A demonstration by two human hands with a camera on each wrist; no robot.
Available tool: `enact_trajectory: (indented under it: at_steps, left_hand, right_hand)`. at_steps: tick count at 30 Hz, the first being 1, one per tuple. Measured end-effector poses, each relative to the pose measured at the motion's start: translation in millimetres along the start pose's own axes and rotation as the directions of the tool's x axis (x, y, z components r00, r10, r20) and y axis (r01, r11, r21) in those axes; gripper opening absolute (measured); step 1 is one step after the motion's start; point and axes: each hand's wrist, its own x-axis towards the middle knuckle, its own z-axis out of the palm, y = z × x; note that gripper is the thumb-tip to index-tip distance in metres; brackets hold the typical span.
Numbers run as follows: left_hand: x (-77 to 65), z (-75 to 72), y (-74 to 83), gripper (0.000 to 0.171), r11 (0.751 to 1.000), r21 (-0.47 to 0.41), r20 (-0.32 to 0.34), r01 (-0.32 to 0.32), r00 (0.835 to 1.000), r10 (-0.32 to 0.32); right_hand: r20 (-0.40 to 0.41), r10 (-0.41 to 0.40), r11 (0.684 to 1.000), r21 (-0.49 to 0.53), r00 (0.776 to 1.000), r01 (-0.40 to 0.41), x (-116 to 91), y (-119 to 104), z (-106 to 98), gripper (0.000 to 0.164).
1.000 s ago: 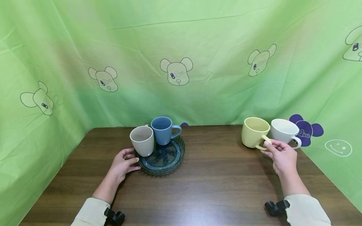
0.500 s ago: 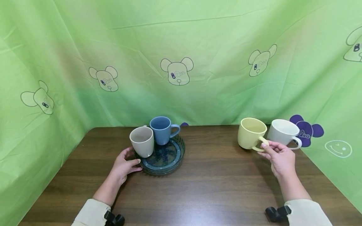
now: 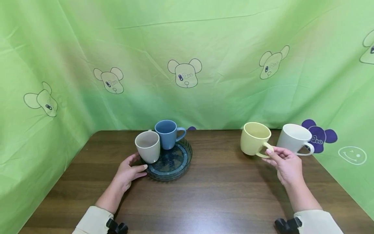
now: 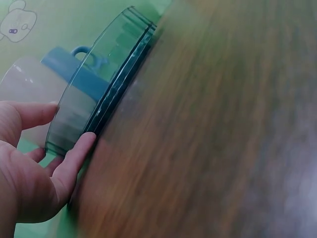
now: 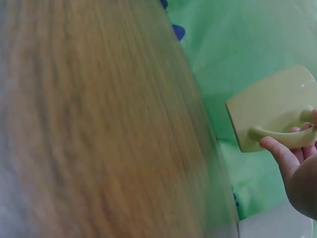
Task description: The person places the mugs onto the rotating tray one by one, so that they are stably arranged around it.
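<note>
A round, dark blue-green glass tray (image 3: 169, 174) sits on the left part of the table. On it stand a light grey mug (image 3: 147, 148) and, behind that, a blue mug (image 3: 167, 135) with its handle to the right. My left hand (image 3: 128, 170) holds the tray's left side, thumb at the rim and other fingers along the outer wall (image 4: 74, 126). At the right, my right hand (image 3: 287, 164) pinches the handle of a pale yellow mug (image 3: 254, 139). This mug is upright; in the right wrist view its base (image 5: 234, 128) shows apart from the tabletop.
A white mug (image 3: 293, 138) stands at the back right, just behind my right hand, handle to the right. Brown wooden table (image 3: 210, 182) stretches between the tray and the yellow mug. A green printed cloth (image 3: 216, 107) hangs along the back and sides.
My right hand has moved left with the yellow mug, widening the gap to the white mug. The left hand, tray and its two mugs stay nearly still.
</note>
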Motion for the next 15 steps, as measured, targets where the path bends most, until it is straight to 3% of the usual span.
enact_trajectory:
  at_steps: [8, 15]
  left_hand:
    - [1.2, -11.6, 2.7, 0.062, 1.0, 0.011, 0.021, 0.014, 1.0, -0.014]
    - [2.5, -13.7, 0.6, 0.057, 1.0, -0.005, -0.014, 0.016, 1.0, -0.016]
  right_hand:
    - [0.077, 0.025, 1.0, 0.006, 0.997, -0.025, -3, 0, 11, 0.022]
    - [0.117, 0.019, 1.0, -0.004, 0.993, -0.019, -5, 4, 18, 0.023]
